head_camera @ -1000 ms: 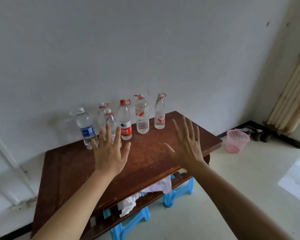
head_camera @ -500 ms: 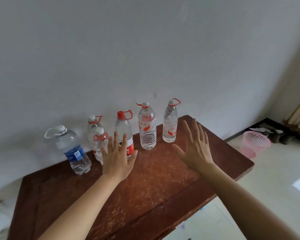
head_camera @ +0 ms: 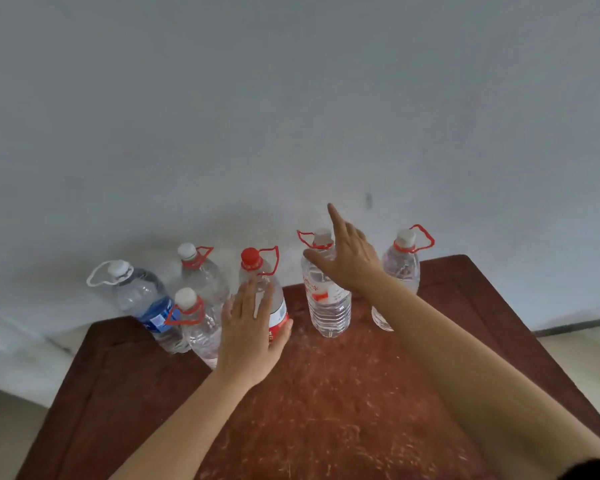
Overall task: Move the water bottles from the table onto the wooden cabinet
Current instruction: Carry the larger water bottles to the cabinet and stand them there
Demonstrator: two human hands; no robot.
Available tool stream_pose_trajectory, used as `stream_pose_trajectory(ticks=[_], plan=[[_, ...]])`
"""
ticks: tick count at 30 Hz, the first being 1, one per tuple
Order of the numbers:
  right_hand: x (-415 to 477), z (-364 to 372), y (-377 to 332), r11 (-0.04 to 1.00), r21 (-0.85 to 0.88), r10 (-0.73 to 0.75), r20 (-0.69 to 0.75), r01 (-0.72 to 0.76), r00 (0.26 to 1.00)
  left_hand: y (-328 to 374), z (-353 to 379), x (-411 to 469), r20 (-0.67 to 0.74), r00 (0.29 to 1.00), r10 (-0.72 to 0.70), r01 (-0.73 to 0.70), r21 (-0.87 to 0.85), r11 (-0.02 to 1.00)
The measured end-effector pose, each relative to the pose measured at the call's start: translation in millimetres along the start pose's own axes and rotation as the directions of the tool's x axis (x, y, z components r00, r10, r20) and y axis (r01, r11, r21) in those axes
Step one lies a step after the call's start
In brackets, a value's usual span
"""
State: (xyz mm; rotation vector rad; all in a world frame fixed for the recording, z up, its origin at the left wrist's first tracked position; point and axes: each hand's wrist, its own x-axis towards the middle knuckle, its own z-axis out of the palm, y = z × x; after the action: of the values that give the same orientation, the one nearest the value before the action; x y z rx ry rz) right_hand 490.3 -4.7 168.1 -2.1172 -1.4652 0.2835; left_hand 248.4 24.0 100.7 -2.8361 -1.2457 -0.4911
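Your left hand [head_camera: 248, 336] lies open against the red-capped bottle [head_camera: 262, 292]; right of it, your right hand [head_camera: 349, 258] reaches, unclenched, over the white-capped bottle [head_camera: 326, 306].

Six water bottles [head_camera: 328, 306] upright along table [head_camera: 343, 410] back edge; left hand [head_camera: 248, 337] against red-capped bottle [head_camera: 267, 292], right hand [head_camera: 349, 258] spread over next bottle's neck.

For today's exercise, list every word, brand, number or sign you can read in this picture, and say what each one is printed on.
None can be read.
Blue label on the white-handled bottle: print blurred.
Red and white label on the red-capped bottle: blurred, partly behind the left hand.
Red label on the ribbed bottle: too small to read.
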Motion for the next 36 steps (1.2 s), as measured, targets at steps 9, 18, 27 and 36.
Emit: stream_pose_trajectory(ticks=[9,18,27,36], plan=[[2.9,31.9,15.9,0.969,0.243,0.041,-0.03,-0.033,0.999,5.1,33.0,-4.0,0.064,0.997,0.038,-0.031,-0.116,0.993],[-111.8,21.2,29.4,0.951,0.304,0.123,-0.195,-0.06,0.973,46.6,64.4,14.5,0.307,0.943,0.132,0.036,-0.486,0.873],[-236.9,12.8,61.5,0.781,0.501,0.611,-0.487,-0.373,0.624,95.6,102.9,2.2,0.266,0.827,0.496,-0.362,-0.424,0.831],[-300.9,49.1,133.3,0.507,0.605,0.861,-0.324,-0.615,0.391,149.5,116.3,9.9,0.416,0.667,0.618,-0.599,-0.194,0.777]])
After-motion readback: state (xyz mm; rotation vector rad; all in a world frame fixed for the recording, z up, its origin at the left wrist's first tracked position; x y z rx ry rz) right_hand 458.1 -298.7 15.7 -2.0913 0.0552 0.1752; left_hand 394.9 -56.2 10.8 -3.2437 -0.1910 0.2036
